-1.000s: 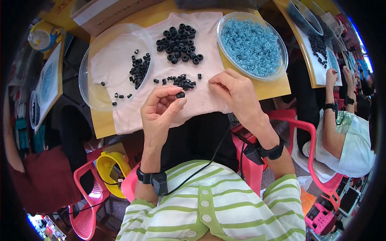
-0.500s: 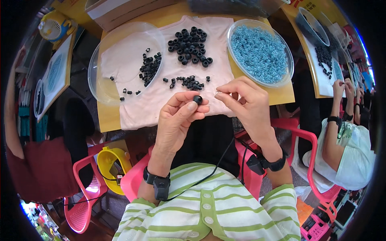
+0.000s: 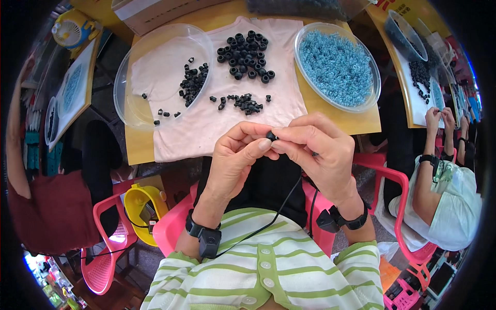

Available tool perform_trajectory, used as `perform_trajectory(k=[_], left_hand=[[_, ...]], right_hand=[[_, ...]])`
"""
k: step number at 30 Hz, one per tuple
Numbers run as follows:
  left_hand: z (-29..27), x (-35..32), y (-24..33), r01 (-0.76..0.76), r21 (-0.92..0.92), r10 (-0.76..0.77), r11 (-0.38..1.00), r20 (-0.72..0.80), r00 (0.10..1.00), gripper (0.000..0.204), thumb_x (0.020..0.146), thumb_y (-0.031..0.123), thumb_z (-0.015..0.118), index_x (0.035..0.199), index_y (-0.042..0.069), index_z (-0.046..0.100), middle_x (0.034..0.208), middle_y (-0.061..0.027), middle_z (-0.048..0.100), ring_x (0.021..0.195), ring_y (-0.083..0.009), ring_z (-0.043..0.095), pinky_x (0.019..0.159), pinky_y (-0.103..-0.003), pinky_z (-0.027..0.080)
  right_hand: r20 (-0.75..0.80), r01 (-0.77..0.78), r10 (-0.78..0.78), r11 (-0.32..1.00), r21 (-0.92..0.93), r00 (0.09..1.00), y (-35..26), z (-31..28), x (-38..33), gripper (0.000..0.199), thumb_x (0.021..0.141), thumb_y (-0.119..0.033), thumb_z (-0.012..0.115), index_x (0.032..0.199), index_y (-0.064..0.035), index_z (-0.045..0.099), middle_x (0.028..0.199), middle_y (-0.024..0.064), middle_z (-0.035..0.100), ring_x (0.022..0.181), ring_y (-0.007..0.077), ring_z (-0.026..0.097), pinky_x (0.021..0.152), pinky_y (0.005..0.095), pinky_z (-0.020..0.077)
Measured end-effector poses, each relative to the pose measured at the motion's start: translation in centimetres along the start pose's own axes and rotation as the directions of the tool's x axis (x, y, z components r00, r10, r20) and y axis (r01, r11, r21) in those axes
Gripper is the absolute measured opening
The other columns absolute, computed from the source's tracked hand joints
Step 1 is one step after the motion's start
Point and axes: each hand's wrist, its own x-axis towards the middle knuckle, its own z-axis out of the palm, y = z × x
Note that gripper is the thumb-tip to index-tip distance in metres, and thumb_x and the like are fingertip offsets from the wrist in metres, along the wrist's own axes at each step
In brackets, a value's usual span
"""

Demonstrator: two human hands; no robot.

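Observation:
My left hand (image 3: 238, 155) pinches a hollow black ball (image 3: 271, 136), shaped like a cord-lock body, between thumb and fingers. Against the ball's right side press the thumb and fingertips of my right hand (image 3: 318, 150); a small pale bit, apparently a spring, shows between them, mostly hidden. A dark piece also peeks out under the curled fingers of that hand. Beyond my hands, small black plungers (image 3: 247, 105) lie on a pink cloth (image 3: 194, 142). Farther back sits a cluster of hollow black balls (image 3: 243, 57). A round clear tub (image 3: 378, 85) at the right holds many blue-silver springs (image 3: 336, 70).
A clear round tray (image 3: 118, 98) with more black plungers (image 3: 192, 85) stands at the left of the yellow table (image 3: 361, 123). Behind are a cardboard box (image 3: 160, 13) and a clear bin (image 3: 310, 6). People sit on both sides; a yellow bucket (image 3: 135, 199) stands lower left.
My right hand has moved left and brought the small silvery spring up to the black ball. My left hand has shifted slightly right, still holding the ball.

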Motion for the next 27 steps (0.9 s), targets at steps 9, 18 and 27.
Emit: perform_trajectory(k=[9, 18, 27], left_hand=[[-0.7, 0.6, -0.3, 0.065, -0.078, -0.063, 0.995, 0.027, 0.998, 0.02, 0.093, 0.007, 0.064, 0.111, -0.001, 0.061, 0.098, -0.0107, 0.069, 0.084, -0.0174, 0.069, 0.078, -0.028, 0.057], [-1.5, 1.5, -0.6, 0.041, -0.166, -0.045, 0.985, -0.017, 0.999, 0.02, 0.095, 0.008, 0.062, 0.113, 0.0, 0.061, 0.099, -0.0099, 0.068, 0.084, -0.0162, 0.069, 0.079, -0.028, 0.057], [-1.9, 1.7, -0.9, 0.024, -0.114, -0.024, 0.993, 0.003, 1.0, 0.022, 0.096, 0.009, 0.06, 0.115, -0.001, 0.058, 0.102, -0.0156, 0.069, 0.088, -0.018, 0.069, 0.081, -0.029, 0.056]], right_hand=[[-0.037, -0.041, 0.044, 0.996, 0.079, 0.998, 0.7, 1.1, -0.3, 0.025, 0.074, -0.002, 0.078, 0.098, -0.0056, 0.074, 0.082, 0.0081, 0.063, 0.066, 0.018, 0.061, 0.056, 0.027, 0.0487], [-0.008, 0.22, -0.228, 0.948, -0.231, 0.974, 2.7, 2.0, 0.3, 0.027, 0.075, -0.011, 0.08, 0.1, -0.0045, 0.074, 0.083, 0.0068, 0.064, 0.066, 0.0187, 0.06, 0.056, 0.0285, 0.0492], [0.022, -0.183, 0.19, 0.966, -0.182, 0.982, 3.8, 1.5, 2.5, 0.011, 0.085, -0.005, 0.068, 0.095, 0.0001, 0.066, 0.08, 0.0135, 0.062, 0.068, 0.0276, 0.062, 0.061, 0.0343, 0.048]])
